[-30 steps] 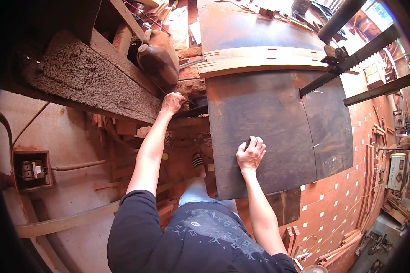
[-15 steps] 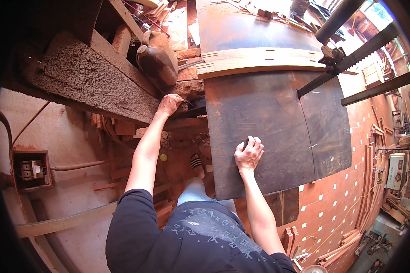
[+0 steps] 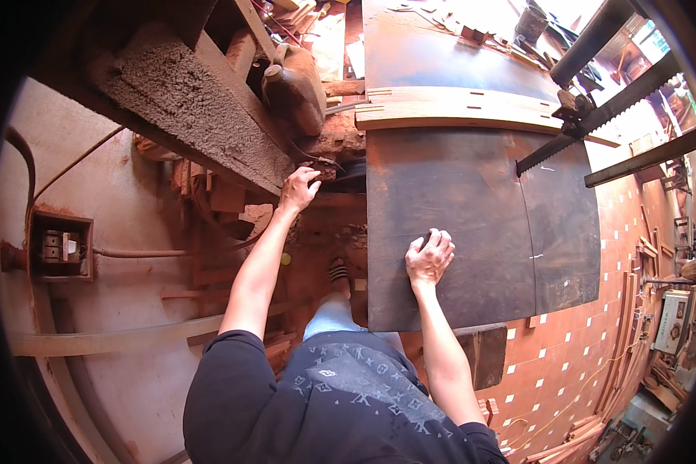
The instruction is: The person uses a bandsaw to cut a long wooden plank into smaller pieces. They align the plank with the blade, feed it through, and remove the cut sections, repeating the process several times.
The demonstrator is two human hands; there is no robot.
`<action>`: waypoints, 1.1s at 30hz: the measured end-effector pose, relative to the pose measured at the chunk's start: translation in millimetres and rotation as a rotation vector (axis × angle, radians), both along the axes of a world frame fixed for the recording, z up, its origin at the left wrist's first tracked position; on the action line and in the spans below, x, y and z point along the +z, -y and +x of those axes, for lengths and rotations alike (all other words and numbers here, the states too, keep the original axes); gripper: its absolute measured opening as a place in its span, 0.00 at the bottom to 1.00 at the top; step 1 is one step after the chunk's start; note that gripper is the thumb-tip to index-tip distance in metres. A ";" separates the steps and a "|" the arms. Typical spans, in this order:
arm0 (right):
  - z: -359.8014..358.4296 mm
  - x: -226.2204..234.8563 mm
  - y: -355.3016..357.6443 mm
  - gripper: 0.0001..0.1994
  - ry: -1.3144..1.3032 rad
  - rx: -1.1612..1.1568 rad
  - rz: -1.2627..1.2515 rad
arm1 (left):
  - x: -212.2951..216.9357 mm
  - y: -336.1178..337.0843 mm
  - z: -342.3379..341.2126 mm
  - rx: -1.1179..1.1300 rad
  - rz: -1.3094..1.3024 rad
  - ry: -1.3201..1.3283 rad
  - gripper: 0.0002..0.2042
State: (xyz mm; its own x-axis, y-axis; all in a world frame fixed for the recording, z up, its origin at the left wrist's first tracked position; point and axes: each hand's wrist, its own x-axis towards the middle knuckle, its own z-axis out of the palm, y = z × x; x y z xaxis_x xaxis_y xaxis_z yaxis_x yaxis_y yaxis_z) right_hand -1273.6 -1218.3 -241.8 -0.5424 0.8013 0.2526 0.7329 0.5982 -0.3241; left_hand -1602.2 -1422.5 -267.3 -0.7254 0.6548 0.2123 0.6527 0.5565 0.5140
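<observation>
One dark tabletop (image 3: 472, 290) beneath right fingers (image 3: 445, 239)

left grip (image 3: 298, 188) extended farther forward; right grip (image 3: 431, 259) curled.

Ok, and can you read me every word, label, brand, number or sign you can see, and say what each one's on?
Dark shirt: pale letter shapes and emblems on the front; I don't copy out printed marks.
Pale boxlike object at far right: dark print, too small and blurred to read.
Dark tabletop: small whitish marks, no readable letters.
Elsewhere: none that I can make out.
</observation>
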 end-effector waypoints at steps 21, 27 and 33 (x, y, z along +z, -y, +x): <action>1.1 -4.4 1.0 0.20 -0.012 0.008 0.012 | -27.7 -53.1 -77.0 -0.244 -0.163 -0.089 0.05; 2.6 -3.9 1.3 0.20 -0.005 0.008 0.017 | -18.4 -52.9 -73.3 -0.254 -0.210 -0.073 0.06; 2.3 -2.6 -2.7 0.20 0.010 0.003 0.030 | 11.3 -42.1 -30.6 -0.074 -0.066 -0.084 0.12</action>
